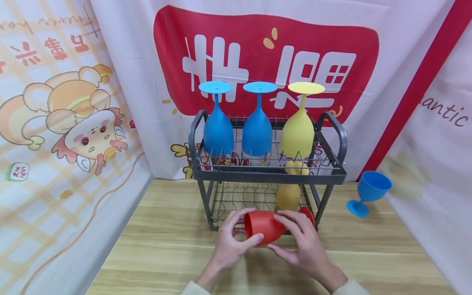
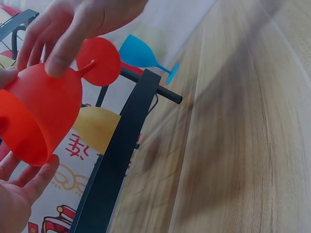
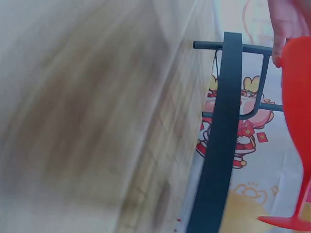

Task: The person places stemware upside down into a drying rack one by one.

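Both hands hold a red plastic goblet point(image 1: 267, 227) on its side, in front of the rack's lower shelf. Its mouth faces left and its round foot point(image 1: 308, 215) is to the right, partly behind the right hand. The left hand point(image 1: 233, 242) grips the bowl at the rim, thumb in front and fingers behind. The right hand point(image 1: 305, 245) has its fingers on the bowl near the stem, its thumb underneath. In the left wrist view the goblet point(image 2: 56, 97) tilts mouth downward. Only part of the goblet point(image 3: 297, 92) and left hand point(image 3: 287, 19) shows in the right wrist view.
A dark two-tier wire rack point(image 1: 269, 177) stands behind the hands. Upside down on top are two blue goblets point(image 1: 218, 133) and a yellow goblet point(image 1: 297, 137); another yellow goblet point(image 1: 289, 196) is on the lower tier. A blue goblet point(image 1: 373, 187) stands upright on the table at right.
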`<state>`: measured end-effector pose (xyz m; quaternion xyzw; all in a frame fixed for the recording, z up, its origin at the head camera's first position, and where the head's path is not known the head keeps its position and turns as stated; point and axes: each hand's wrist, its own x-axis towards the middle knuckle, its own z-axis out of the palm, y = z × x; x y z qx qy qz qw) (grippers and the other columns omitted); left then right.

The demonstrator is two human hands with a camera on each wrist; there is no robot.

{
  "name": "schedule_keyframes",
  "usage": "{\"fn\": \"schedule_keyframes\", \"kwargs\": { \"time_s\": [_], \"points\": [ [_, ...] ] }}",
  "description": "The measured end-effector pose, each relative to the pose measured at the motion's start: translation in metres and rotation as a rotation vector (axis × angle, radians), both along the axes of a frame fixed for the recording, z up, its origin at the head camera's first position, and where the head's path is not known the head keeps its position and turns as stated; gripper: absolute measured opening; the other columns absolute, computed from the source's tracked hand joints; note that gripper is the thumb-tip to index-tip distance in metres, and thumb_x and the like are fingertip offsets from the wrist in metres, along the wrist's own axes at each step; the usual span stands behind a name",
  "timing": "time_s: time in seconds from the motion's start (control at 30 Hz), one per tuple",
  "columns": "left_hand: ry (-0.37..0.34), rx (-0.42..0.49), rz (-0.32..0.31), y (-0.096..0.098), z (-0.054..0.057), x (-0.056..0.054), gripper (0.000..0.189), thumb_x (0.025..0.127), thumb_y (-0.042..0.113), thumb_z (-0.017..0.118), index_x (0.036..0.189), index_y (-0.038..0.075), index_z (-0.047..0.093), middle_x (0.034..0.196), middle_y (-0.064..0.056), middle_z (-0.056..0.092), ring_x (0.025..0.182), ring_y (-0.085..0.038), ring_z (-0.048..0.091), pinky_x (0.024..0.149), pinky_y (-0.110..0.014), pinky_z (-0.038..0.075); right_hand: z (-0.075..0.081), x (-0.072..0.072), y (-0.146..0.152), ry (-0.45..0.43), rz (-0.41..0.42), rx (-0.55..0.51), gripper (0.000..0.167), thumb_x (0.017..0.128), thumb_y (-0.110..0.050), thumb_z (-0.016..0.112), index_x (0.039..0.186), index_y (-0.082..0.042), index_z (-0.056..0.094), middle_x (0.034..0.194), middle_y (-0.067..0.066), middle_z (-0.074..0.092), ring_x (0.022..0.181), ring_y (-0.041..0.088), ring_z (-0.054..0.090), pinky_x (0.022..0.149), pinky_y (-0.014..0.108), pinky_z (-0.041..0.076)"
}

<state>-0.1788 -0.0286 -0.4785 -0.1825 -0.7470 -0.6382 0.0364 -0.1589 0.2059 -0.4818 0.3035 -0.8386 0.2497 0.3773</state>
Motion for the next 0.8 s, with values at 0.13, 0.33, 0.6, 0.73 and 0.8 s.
{"fn": "schedule_keyframes", "kwargs": {
  "time_s": [0.13, 0.33, 0.6, 0.73, 0.8],
  "points": [
    [-0.003, 0.045, 0.046, -0.002, 0.001, 0.000, 0.057, 0.086, 0.027, 0.088, 0.137, 0.037, 0.066, 0.130, 0.000, 0.063, 0.116, -0.030, 0.066, 0.086, -0.031, 0.065, -0.010, 0.002, -0.004, 0.105, -0.013, -0.108, 0.051, 0.094, -0.055, 0.076, 0.111, -0.007, 0.077, 0.112, 0.007, 0.073, 0.101, 0.020, 0.065, 0.098, 0.018, 0.052],
    [-0.036, 0.104, 0.049, -0.001, -0.003, 0.003, 0.059, 0.085, 0.022, 0.089, 0.138, 0.031, 0.065, 0.133, -0.002, 0.062, 0.117, -0.028, 0.066, 0.089, -0.033, 0.065, -0.021, 0.009, -0.009, -0.316, -0.133, -0.212, 0.013, 0.098, -0.031, 0.076, 0.103, -0.020, 0.080, 0.100, -0.010, 0.074, 0.087, 0.005, 0.067, 0.074, 0.025, 0.061],
    [-0.092, 0.131, -0.036, 0.007, -0.020, 0.005, 0.070, 0.082, 0.017, 0.092, 0.143, 0.015, 0.059, 0.137, -0.007, 0.058, 0.116, -0.023, 0.065, 0.098, -0.031, 0.062, -0.022, 0.012, -0.011, -0.696, -0.126, -0.445, 0.016, 0.099, -0.025, 0.075, 0.115, -0.022, 0.076, 0.095, -0.011, 0.074, 0.084, 0.003, 0.065, 0.078, 0.026, 0.059],
    [-0.101, 0.055, -0.054, 0.007, -0.027, 0.005, 0.079, 0.078, 0.021, 0.095, 0.147, 0.018, 0.057, 0.138, -0.004, 0.060, 0.118, -0.017, 0.064, 0.099, -0.027, 0.060, -0.020, 0.011, -0.013, -0.692, -0.107, -0.477, 0.035, 0.095, -0.026, 0.081, 0.128, -0.018, 0.072, 0.103, -0.008, 0.078, 0.088, 0.004, 0.069, 0.080, 0.028, 0.061],
    [-0.100, 0.011, -0.053, 0.006, -0.030, 0.005, 0.082, 0.076, 0.024, 0.096, 0.148, 0.021, 0.057, 0.136, -0.003, 0.063, 0.118, -0.015, 0.064, 0.098, -0.026, 0.059, -0.019, 0.011, -0.015, -0.678, -0.089, -0.475, 0.045, 0.091, -0.028, 0.084, 0.132, -0.017, 0.070, 0.108, -0.006, 0.079, 0.091, 0.004, 0.070, 0.081, 0.031, 0.063]
  ]
}}
